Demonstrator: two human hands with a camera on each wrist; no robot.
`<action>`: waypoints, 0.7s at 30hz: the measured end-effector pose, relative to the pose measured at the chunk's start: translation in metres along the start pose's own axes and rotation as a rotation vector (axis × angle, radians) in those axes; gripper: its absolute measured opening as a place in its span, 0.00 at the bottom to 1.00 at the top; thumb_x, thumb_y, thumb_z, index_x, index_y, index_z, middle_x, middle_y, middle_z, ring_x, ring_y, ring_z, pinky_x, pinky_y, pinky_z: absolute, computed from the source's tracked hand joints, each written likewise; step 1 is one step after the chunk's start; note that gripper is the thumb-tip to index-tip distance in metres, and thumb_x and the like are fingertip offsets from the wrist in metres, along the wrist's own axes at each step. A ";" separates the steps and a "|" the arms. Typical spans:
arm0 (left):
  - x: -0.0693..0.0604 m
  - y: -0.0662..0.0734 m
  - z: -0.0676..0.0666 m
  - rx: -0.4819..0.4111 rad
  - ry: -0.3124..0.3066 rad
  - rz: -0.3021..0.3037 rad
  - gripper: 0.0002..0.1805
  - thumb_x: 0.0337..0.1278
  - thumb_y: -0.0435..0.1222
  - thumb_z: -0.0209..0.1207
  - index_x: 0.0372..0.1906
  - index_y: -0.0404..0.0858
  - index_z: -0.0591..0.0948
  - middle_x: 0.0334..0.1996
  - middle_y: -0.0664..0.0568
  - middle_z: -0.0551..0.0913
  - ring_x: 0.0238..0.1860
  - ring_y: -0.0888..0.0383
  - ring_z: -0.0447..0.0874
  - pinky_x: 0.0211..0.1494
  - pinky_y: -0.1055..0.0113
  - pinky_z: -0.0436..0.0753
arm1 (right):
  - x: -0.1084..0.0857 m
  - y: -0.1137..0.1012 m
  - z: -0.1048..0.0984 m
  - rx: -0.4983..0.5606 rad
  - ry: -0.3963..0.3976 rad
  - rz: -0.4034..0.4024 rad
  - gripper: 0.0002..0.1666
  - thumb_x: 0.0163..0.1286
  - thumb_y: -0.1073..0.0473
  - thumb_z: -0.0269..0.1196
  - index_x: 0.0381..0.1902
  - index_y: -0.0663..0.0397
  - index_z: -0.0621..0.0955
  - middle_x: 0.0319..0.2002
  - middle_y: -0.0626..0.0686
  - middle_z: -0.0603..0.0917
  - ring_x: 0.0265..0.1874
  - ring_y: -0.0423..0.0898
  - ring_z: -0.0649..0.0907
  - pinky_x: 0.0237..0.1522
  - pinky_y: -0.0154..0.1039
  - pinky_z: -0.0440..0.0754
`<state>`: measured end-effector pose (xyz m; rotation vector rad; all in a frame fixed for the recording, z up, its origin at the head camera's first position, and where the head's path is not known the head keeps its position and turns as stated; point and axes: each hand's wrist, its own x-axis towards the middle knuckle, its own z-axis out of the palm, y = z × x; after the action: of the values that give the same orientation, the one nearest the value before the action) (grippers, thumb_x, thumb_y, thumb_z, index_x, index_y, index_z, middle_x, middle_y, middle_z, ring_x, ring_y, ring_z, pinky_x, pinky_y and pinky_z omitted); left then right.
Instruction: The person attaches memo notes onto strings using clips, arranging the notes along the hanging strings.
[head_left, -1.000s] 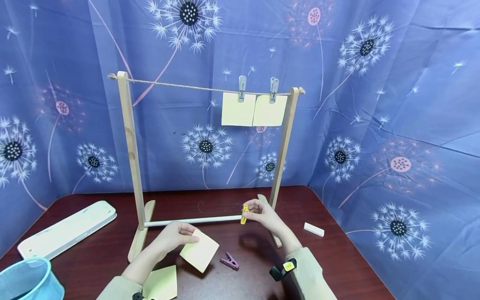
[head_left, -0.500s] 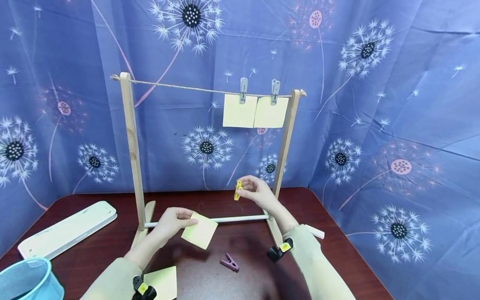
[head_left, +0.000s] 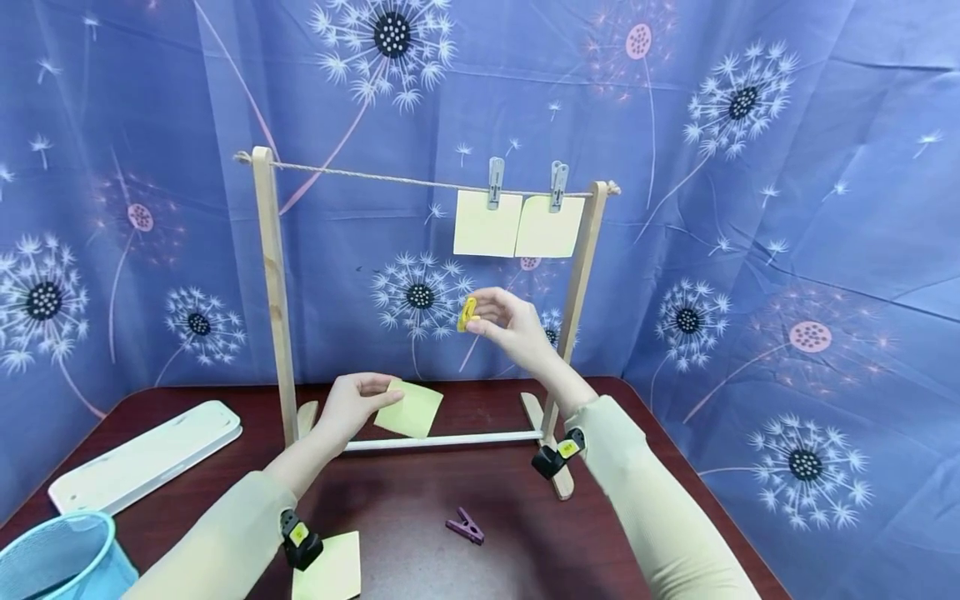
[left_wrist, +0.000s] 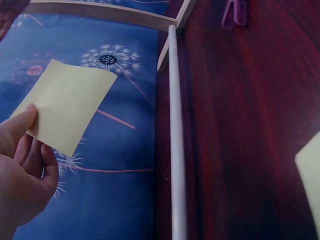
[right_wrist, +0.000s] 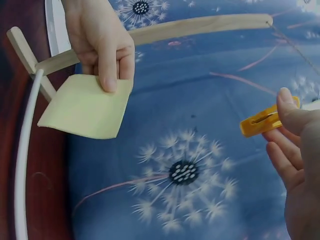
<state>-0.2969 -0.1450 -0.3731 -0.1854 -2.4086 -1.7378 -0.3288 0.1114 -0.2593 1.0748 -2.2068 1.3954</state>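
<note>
My left hand pinches a yellow paper sheet by its upper left corner, held up in front of the rack's white bar. In the left wrist view the thumb lies over the edge of the sheet. My right hand is raised higher, below the hanging sheets, and pinches a yellow clothespin between thumb and fingers; the right wrist view shows the clothespin too. Two sheets hang side by side on the rope, each under a grey clothespin.
The wooden rack's left post and right post stand on the table. A purple clothespin and another yellow sheet lie nearer me. At left are a white tray and a blue mesh basket.
Both hands have risen, the left with the paper sheet and the right with the yellow clothespin. The right hand has climbed farther, from near the white bar to below the hanging sheets.
</note>
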 end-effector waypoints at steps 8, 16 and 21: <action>0.012 0.025 -0.014 -0.027 0.059 -0.017 0.23 0.57 0.39 0.68 0.54 0.31 0.82 0.47 0.42 0.87 0.48 0.60 0.81 0.49 0.69 0.78 | 0.027 -0.031 -0.005 -0.064 0.028 -0.114 0.21 0.64 0.70 0.65 0.55 0.71 0.76 0.47 0.66 0.84 0.48 0.58 0.84 0.53 0.39 0.82; 0.019 0.053 -0.031 0.007 0.048 0.023 0.24 0.58 0.41 0.67 0.56 0.31 0.81 0.48 0.41 0.86 0.52 0.53 0.81 0.59 0.57 0.78 | 0.045 -0.054 -0.017 -0.138 0.043 -0.135 0.24 0.64 0.70 0.65 0.57 0.70 0.75 0.49 0.67 0.84 0.50 0.58 0.84 0.55 0.38 0.80; 0.023 0.072 -0.039 0.019 0.048 0.074 0.23 0.58 0.40 0.66 0.55 0.32 0.82 0.48 0.40 0.86 0.52 0.54 0.82 0.55 0.63 0.78 | 0.059 -0.066 -0.025 -0.087 0.087 -0.143 0.24 0.65 0.72 0.63 0.58 0.72 0.73 0.52 0.68 0.82 0.53 0.59 0.83 0.56 0.37 0.80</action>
<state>-0.3030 -0.1590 -0.2898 -0.2252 -2.3523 -1.6681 -0.3233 0.0922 -0.1695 1.0971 -2.0661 1.2500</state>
